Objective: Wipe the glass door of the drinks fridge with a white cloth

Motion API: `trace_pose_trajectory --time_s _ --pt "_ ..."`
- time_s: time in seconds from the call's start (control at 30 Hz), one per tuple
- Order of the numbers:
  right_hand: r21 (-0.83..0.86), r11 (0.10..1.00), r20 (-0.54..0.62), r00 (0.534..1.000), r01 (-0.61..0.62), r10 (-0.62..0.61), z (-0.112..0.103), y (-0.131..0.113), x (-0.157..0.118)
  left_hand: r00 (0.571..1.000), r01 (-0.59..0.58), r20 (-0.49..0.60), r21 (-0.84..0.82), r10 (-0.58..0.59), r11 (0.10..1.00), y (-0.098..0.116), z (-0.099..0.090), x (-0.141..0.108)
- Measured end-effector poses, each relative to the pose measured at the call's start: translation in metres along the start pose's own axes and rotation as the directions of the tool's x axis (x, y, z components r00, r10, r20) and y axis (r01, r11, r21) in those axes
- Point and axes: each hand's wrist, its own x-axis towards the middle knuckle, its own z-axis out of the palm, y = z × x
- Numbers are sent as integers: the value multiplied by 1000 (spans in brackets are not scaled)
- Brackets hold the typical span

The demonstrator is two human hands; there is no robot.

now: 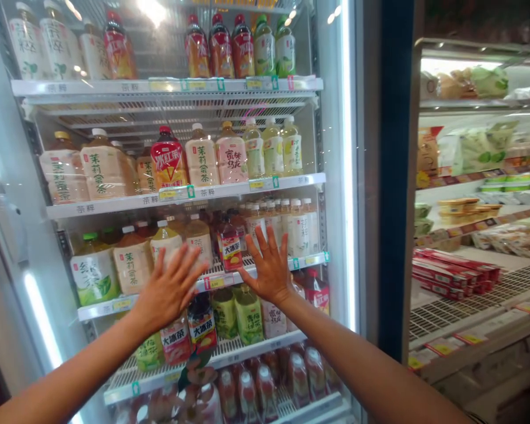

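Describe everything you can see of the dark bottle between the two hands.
The dark bottle looks like plastic, brownish near the top. Its label is red above, with large dark characters on a white band and yellow lower down; the cap is too blurred to make out. It stands upright near the front edge of a shelf, which bears its base. Neither the left hand nor the right hand grips it.

Left hand (174, 288) left of the dark red bottle (230, 244), back toward camera, fingers spread, angled toward it. Right hand (270, 268) just right of bottle, fingers splayed upward. Bare forearms (88, 362) slant up from below it.
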Motion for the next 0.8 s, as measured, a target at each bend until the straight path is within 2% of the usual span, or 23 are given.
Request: trace_pose_trajectory --time_s 0.07,0.1,0.13,0.17,0.23,0.3,0.33,0.37,0.43,0.47,0.53,0.57,0.6,0.67,0.7,0.73,0.77,0.8 --pt "2 1000 4 1000 3 -3 0 0 0 962 -272 22 -19 272 962 14 4 -10" --pt "6 1000 2 1000 4 -4 0 0 0 934 -354 26 -24 355 935 15 5 -10" --pt "11 1000 -1 1000 3 -3 0 0 0 928 -371 29 -23 372 928 12 3 -4" --pt "15 1000 -4 1000 1 -1 -1 0 0 947 -320 32 -16 320 947 5 1 5" --pt "15 1000 -7 1000 -5 5 -1 0 0 997 -68 20 14 68 998 -10 -5 30" --pt "8 1000 -2 1000 -7 7 -1 -1 0 993 114 -8 28 -114 993 -13 -7 47" --pt "5 1000 1 1000 -7 7 -1 -1 0 993 119 -9 28 -119 992 -9 -6 49" --pt "2 1000 2 1000 -8 8 0 -1 0 998 68 -3 23 -68 997 -2 -4 46" --pt "-1 1000 0 1000 -9 9 0 -1 0 991 -132 29 6 132 991 10 -1 31" --pt "-1 1000 -1 1000 -10 10 0 -1 0 971 -235 45 -7 235 972 12 0 25" --pt "5 1000 -4 1000 -10 10 1 0 0 934 -353 57 -33 354 935 5 -3 21" --pt "11 1000 -5 1000 -11 11 1 0 0 939 -337 56 -36 339 941 -3 -5 24" --pt "16 1000 -6 1000 -12 12 2 0 0 962 -268 53 -30 269 963 -11 -8 30" --pt "20 1000 -6 1000 -17 17 2 0 0 999 -33 26 -2 34 999 -20 -11 41" --pt "18 1000 -2 1000 -17 17 1 0 0 998 65 11 9 -65 998 -18 -10 43" --pt "13 1000 3 1000 -17 17 1 0 0 994 112 2 12 -112 994 -11 -9 41" --pt "8 1000 9 1000 -16 16 0 0 0 996 93 5 7 -93 996 0 -6 35" --pt "2 1000 14 1000 -15 15 0 0 0 1000 24 11 -3 -23 1000 12 -3 27"
